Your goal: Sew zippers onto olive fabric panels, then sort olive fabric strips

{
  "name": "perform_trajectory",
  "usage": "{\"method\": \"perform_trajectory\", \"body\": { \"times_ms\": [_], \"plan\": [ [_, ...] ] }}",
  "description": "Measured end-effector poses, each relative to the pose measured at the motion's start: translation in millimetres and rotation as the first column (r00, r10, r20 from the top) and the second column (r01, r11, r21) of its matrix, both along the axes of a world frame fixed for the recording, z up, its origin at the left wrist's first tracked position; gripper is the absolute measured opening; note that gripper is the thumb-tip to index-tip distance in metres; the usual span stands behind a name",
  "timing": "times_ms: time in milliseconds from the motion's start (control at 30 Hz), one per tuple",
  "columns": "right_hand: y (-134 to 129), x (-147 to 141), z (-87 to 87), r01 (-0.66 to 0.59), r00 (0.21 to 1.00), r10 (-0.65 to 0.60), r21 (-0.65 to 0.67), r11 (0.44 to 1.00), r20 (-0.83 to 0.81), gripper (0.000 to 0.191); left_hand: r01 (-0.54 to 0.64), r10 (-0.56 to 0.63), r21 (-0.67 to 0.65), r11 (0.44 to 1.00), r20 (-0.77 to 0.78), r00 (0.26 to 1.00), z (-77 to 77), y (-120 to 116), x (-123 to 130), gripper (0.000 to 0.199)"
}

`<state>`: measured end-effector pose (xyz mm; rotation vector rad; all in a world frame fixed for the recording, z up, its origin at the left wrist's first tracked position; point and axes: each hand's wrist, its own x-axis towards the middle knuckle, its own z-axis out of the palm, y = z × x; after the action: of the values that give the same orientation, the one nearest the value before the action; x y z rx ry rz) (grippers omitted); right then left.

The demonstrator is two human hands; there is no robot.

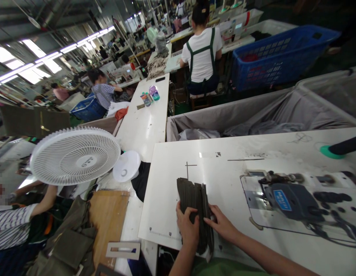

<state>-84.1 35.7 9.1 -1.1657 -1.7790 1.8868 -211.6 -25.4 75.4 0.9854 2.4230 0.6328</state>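
Observation:
A thick bundle of dark olive fabric pieces (192,193) stands on edge in layers on the white table, close to my body. My left hand (189,226) wraps round its left side, with the thumb and fingers curled over the upper edges. At the right side, my right hand (219,224) grips the outer layers between thumb and fingers. The lower end of the bundle reaches past the table's front edge. Some of my fingertips are hidden among the layers.
A sewing machine (289,199) is set in the table at right. At left are a white fan (76,155), a white dish (126,166) and a wooden board (109,214). A cloth-lined bin (238,107) lies beyond the table. Co-workers sit at left and ahead.

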Motion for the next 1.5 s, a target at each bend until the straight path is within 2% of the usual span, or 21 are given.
{"method": "perform_trajectory", "body": {
  "times_ms": [300,600,867,1133,1500],
  "plan": [
    [0,-7,6.4,0.019,1.000,-0.019,-0.049,0.999,-0.004,0.070,0.045,-0.044,-0.071,0.996,0.018,0.999,-0.8,0,-2,0.030],
    [1,-5,4.7,0.008,1.000,-0.009,-0.064,0.998,-0.008,0.073,0.001,0.001,-0.052,0.999,0.038,0.999,1.3,5,-4,0.010],
    [6,-5,9.1,-0.042,0.999,0.042,-0.076,0.996,0.000,0.078,-0.027,0.030,-0.054,0.998,0.054,0.998,0.1,6,-5,0.011],
    [6,-7,15.0,-0.037,0.999,0.038,-0.084,0.996,0.003,0.089,-0.001,0.003,-0.072,0.997,0.027,1.000,-6.8,5,-9,0.011],
    [1,-1,8.0,0.037,0.999,-0.036,-0.063,0.997,0.029,0.066,0.013,-0.012,-0.063,0.998,0.010,1.000,-4.6,5,-10,0.009]
  ]
}}
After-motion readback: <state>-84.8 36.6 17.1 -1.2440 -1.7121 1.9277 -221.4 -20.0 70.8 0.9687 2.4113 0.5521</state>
